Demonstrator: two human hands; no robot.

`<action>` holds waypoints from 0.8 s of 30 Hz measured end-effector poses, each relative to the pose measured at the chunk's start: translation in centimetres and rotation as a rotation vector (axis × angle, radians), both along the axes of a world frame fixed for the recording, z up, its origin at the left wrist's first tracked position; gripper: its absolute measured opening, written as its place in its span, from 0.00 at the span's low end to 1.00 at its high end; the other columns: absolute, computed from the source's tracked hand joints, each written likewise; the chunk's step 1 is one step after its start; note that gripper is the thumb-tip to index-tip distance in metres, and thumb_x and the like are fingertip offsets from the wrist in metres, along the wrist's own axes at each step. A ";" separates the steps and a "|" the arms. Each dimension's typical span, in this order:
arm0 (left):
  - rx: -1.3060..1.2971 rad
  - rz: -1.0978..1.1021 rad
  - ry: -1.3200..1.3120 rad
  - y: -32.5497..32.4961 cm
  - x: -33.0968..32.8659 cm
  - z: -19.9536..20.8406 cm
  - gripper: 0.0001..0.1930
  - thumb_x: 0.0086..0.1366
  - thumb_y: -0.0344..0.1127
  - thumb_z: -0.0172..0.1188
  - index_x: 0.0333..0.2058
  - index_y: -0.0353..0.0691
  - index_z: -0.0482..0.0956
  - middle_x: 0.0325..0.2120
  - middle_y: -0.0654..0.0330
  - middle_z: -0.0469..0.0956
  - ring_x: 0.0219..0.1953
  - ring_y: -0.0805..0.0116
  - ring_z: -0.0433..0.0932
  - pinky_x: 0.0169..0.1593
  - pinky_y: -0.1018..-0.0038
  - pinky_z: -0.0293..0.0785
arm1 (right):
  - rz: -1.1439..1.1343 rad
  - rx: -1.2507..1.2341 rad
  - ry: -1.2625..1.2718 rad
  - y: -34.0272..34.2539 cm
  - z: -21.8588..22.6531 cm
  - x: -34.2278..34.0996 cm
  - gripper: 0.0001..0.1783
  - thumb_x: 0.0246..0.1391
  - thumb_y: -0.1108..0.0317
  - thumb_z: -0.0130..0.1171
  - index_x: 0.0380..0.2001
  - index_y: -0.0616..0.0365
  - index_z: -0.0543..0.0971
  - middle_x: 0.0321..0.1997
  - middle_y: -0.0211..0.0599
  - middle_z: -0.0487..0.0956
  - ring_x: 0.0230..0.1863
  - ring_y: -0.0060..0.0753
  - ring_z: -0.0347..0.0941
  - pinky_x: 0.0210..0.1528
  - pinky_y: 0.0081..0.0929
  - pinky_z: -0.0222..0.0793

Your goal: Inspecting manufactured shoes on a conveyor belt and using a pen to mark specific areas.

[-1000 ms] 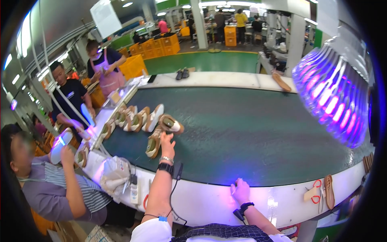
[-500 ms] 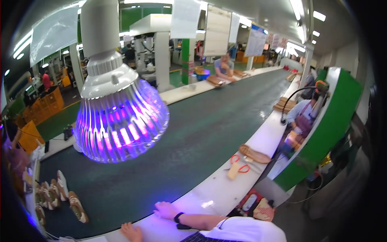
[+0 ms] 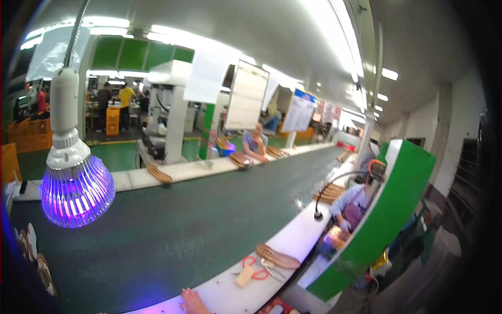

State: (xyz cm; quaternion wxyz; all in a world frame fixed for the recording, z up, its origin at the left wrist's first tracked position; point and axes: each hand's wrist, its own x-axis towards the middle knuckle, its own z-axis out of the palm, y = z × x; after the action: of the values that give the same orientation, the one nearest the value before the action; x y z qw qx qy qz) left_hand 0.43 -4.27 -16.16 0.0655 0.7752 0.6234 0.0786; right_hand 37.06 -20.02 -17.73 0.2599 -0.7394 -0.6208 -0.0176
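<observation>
My right hand rests at the lower edge of the view, on the inner rim of the white ledge. It holds nothing, and its fingers lie stretched out beside the dark green conveyor belt. Most of its forearm is cut off. My left hand is out of the picture. On the ledge to the right of my hand lie a tan block, red-handled scissors and a brown shoe sole.
A glowing purple lamp bulb hangs at the left. Brown-and-white shoes stand on the belt's left end. Beyond a green panel, a person works at the right. Another person sits across the belt, near more soles.
The view has swung up and to the right. My left hand has left the picture, and my right forearm is mostly out of it. The lamp now appears smaller and further left.
</observation>
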 end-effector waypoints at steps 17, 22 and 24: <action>0.646 0.125 0.110 -1.2 2.3 -4.1 0.30 0.56 0.53 0.49 0.55 0.45 0.65 0.58 0.58 0.62 0.61 0.51 0.56 0.58 0.44 0.53 | 0.150 -0.216 0.755 -2.6 4.5 12.1 0.20 0.58 0.52 0.48 0.37 0.59 0.75 0.33 0.42 0.79 0.37 0.37 0.76 0.42 0.31 0.69; -0.417 0.476 0.150 -2.6 10.4 3.0 0.40 0.61 0.64 0.37 0.67 0.53 0.40 0.67 0.49 0.37 0.68 0.44 0.37 0.64 0.45 0.37 | -0.205 0.209 1.014 -0.9 9.6 26.2 0.17 0.57 0.53 0.51 0.32 0.57 0.75 0.28 0.32 0.78 0.28 0.21 0.75 0.31 0.23 0.70; 0.291 0.684 0.537 -3.5 1.8 -8.7 0.40 0.61 0.65 0.37 0.66 0.52 0.41 0.67 0.47 0.37 0.68 0.44 0.37 0.64 0.46 0.36 | -0.191 0.670 1.304 1.9 19.9 26.2 0.14 0.58 0.58 0.50 0.33 0.59 0.73 0.25 0.31 0.77 0.25 0.20 0.73 0.26 0.22 0.71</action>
State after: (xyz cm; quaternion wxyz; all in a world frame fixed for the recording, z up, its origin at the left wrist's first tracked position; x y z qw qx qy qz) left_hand 2.21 -7.80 -24.91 -0.2378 0.5188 0.8209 -0.0213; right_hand 63.23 -18.08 2.18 0.7852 -0.5316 -0.2344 0.2141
